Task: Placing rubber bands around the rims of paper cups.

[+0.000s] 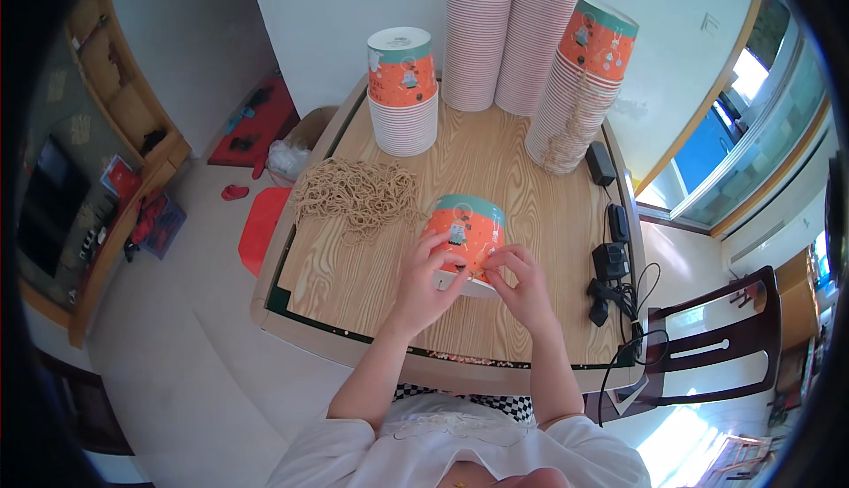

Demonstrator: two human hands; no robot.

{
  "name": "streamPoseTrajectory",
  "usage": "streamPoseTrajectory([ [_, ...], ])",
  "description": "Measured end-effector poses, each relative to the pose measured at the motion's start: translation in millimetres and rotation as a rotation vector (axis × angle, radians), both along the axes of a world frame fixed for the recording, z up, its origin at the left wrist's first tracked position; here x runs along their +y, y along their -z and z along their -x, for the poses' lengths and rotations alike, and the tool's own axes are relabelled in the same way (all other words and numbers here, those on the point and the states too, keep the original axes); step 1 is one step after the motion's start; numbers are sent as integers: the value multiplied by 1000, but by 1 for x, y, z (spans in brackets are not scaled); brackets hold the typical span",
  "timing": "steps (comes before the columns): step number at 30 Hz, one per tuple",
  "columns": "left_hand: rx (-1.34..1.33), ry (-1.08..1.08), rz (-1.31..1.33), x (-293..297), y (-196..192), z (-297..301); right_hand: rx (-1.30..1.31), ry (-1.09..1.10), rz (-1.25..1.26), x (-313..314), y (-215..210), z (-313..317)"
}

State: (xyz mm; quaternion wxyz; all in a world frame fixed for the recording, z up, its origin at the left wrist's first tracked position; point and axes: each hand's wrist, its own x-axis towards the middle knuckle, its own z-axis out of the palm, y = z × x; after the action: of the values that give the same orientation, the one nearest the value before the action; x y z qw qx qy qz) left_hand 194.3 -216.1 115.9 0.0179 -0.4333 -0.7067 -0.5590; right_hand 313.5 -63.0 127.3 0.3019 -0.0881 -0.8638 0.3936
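Note:
An orange paper bucket (468, 223) with a teal band stands bottom-up on the wooden table, its white rim toward me. My left hand (419, 286) is closed against the bucket's left side, fingers curled on the wall and thumb near the rim. At the right front of the bucket, my right hand (522, 285) pinches a bit of tan cord (478, 273) between thumb and fingertips. The cord's exact path around the bucket is partly hidden by the fingers. Just left of the bucket lies a loose heap of tan cords (358, 194).
Behind stand a short bucket stack (402, 125), two tall stacks (480, 37), and a right-hand stack (573, 99) with cords draped down it. Black power adapters (610, 261) and cables line the right edge. A dark chair (721, 346) stands right; a red stool (263, 232) stands left.

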Motion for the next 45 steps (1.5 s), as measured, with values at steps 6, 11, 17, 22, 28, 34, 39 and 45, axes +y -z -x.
streamPoseTrajectory([
  [6,174,-48,164,-2,-4,-9,-27,-83,56,-3,-4,0],
  [11,183,-39,208,-1,-4,-11,-21,-102,70,-1,-3,3],
  [17,165,-113,182,5,-14,-17,4,-94,57,-6,0,11],
  [22,149,-147,257,11,-16,-19,13,-70,14,-6,6,13],
  [28,165,-185,283,15,-12,-22,9,-48,14,-8,6,12],
  [34,201,-208,305,17,-12,-24,14,-59,23,-8,6,12],
  [39,224,-229,296,16,-12,-25,25,-62,3,-8,5,12],
  [45,211,-214,313,16,-12,-26,21,-54,34,-6,8,11],
])
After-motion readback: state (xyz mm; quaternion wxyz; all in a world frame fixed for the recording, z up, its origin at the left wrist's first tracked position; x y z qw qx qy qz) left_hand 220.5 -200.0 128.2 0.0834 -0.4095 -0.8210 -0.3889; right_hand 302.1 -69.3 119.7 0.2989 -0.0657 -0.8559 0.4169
